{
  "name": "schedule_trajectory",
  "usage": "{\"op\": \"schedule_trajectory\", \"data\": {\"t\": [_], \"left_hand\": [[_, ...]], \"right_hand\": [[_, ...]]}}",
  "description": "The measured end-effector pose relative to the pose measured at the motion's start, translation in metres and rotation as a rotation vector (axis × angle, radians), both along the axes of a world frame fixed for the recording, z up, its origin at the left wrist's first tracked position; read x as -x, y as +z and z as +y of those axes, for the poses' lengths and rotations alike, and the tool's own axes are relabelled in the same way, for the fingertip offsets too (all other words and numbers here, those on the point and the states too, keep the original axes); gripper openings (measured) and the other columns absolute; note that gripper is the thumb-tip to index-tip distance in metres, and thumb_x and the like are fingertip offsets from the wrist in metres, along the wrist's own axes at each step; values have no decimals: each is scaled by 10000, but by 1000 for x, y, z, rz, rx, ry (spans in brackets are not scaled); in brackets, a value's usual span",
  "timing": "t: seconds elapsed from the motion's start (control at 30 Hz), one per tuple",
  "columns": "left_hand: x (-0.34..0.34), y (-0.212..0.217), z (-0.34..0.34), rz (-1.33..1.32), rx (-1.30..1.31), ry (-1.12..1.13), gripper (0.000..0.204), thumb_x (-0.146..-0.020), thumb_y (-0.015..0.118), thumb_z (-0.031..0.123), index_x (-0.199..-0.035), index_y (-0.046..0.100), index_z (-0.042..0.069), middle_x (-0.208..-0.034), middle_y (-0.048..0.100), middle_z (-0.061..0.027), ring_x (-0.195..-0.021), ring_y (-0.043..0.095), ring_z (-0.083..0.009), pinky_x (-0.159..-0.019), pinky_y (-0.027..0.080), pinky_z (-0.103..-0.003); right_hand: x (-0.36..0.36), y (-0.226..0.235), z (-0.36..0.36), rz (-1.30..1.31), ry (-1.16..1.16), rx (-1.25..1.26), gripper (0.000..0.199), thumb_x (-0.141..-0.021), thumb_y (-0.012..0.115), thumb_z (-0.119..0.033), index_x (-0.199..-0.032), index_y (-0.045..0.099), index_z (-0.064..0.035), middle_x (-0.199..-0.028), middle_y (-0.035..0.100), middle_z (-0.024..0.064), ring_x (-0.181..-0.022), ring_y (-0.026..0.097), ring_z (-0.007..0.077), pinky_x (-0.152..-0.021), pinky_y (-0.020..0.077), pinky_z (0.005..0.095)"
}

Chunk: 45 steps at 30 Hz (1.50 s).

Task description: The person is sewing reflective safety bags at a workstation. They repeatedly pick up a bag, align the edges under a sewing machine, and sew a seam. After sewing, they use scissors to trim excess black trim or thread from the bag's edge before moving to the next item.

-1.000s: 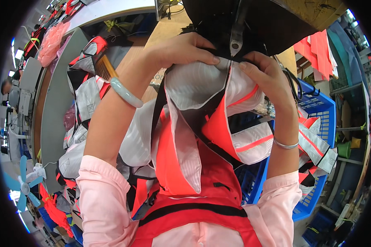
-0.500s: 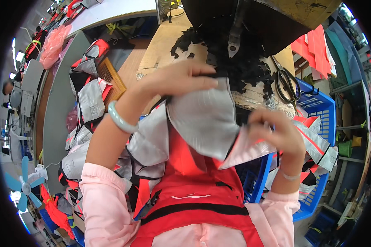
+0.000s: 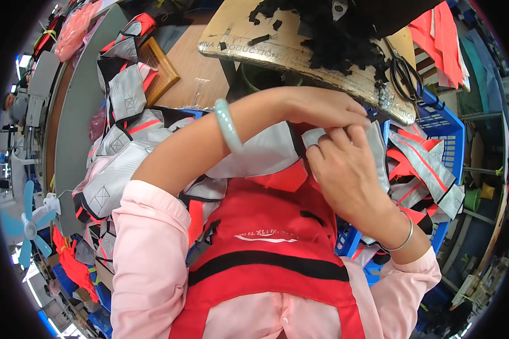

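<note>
Both my hands pinch one grey reflective fabric piece with orange parts (image 3: 266, 155) in front of my red apron. My left hand (image 3: 316, 107), with a pale green bangle on its wrist, reaches across from the left and grips the piece's upper edge. Just below it, my right hand (image 3: 345, 169), wearing a thin silver bangle, holds the same edge near the fingertips. The two hands touch at the fingers. Much of the piece is hidden under my left forearm.
A wooden board (image 3: 300, 51) with black scraps lies just beyond my hands, with scissors (image 3: 404, 70) at its right end. A blue plastic basket (image 3: 441, 124) of grey-and-orange pieces stands at my right. More such pieces are heaped at my left (image 3: 119, 152). A small fan (image 3: 31, 226) stands lower left.
My hands have come down from the black machine at the top toward my chest. The grey piece, earlier spread wide between them, is now gathered, with both hands close together at its edge.
</note>
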State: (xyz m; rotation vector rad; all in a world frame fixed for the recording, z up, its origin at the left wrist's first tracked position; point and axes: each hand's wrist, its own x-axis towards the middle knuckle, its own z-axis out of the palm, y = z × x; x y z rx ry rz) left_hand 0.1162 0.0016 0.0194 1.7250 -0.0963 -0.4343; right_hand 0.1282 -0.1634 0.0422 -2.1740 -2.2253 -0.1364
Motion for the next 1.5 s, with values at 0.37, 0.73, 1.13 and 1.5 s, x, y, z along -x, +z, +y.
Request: {"op": "schedule_trajectory", "data": {"t": [0.37, 0.73, 1.13, 1.5], "left_hand": [[100, -27, 10, -410, -512, 225, 329, -790, 678, 363, -944, 714, 74, -857, 699, -112, -766, 630, -285, -756, 466, -364], [124, 11, -52, -207, -230, -17, 276, -823, 691, 257, -925, 681, 1, -792, 670, -164, -732, 668, -281, -656, 502, -347], [190, 46, -101, -516, -484, -21, 214, -832, 695, 216, -972, 681, 56, -737, 654, -87, -651, 631, -262, -593, 479, -353], [138, 117, -155, -941, -6, -69, 361, -852, 611, 89, -1206, 607, 21, -652, 582, -102, -581, 592, -248, -541, 463, -369]], "right_hand": [[-24, -6, -31, 288, -165, -152, 125, -758, 709, -188, -778, 628, -94, -722, 608, 64, -720, 573, 239, -743, 378, 371], [31, -53, -75, 725, 3, 492, 203, -776, 668, -197, -886, 658, -26, -728, 660, 170, -706, 656, 357, -650, 512, 434], [87, -52, -73, 595, -218, -597, 685, -706, 666, -42, -1358, 461, -14, -1347, 515, 216, -1196, 520, 405, -1013, 386, 493], [32, 110, -133, -1041, -497, -1209, 498, -877, 665, -219, -1227, 479, 83, -1209, 558, 245, -1125, 569, 372, -956, 464, 464]]}}
